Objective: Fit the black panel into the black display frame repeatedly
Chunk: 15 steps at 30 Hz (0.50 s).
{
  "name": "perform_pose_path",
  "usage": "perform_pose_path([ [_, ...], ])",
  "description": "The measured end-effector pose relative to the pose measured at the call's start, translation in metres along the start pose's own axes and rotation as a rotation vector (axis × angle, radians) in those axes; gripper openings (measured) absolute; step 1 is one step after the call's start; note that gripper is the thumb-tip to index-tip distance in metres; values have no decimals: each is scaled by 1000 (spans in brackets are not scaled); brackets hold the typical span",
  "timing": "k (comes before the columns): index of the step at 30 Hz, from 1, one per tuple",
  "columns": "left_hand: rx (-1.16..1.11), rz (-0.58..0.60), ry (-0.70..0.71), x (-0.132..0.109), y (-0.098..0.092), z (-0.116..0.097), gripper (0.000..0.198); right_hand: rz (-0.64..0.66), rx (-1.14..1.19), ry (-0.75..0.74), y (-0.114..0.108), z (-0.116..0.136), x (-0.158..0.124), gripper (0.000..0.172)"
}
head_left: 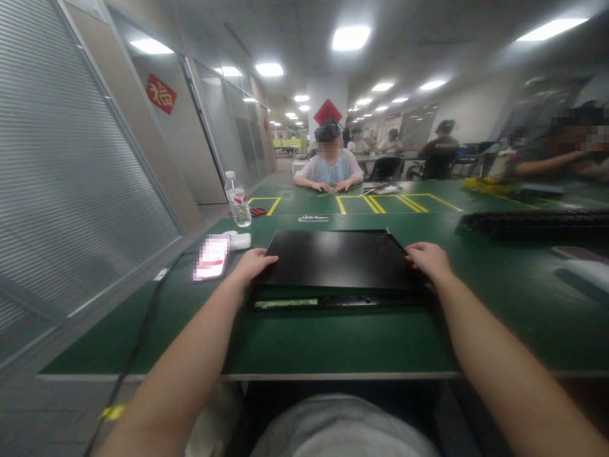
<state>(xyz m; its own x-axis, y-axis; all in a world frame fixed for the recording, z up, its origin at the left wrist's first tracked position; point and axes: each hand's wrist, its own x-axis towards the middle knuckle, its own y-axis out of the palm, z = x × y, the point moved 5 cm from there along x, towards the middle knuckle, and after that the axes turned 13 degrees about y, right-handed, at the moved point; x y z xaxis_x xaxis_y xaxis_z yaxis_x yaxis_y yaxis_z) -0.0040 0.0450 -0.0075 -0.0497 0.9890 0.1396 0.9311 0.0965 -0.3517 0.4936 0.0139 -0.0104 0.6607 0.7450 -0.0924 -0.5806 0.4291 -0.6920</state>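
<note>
A flat black panel [333, 257], like a display screen, is tilted over the green table in front of me. My left hand [254, 263] is closed on its left edge, the thumb lying on top. At the opposite edge my right hand [428, 259] pinches the panel between thumb and fingers. Under the panel's near side shows a black frame [368, 301] with a strip of green circuit board [285, 304] at its left. The panel hides the rest of that frame. A gap separates the panel's near edge from the strip.
Left of the panel are a lit phone [212, 257], a white case [239, 240] and a water bottle [238, 200]. Red-handled scissors [258, 211] lie behind. A long black object [533, 223] is at right. Across the table sits a person [328, 165]; others sit farther back.
</note>
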Motion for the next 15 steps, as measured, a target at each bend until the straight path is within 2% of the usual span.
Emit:
perform_pose_path([
  [10,-8,-13,-5,1,1,-2,36,1,-19,-10,1,1,0,25],
  [15,8,-24,-5,2,0,0,46,-3,-25,-14,0,2,-2,25],
])
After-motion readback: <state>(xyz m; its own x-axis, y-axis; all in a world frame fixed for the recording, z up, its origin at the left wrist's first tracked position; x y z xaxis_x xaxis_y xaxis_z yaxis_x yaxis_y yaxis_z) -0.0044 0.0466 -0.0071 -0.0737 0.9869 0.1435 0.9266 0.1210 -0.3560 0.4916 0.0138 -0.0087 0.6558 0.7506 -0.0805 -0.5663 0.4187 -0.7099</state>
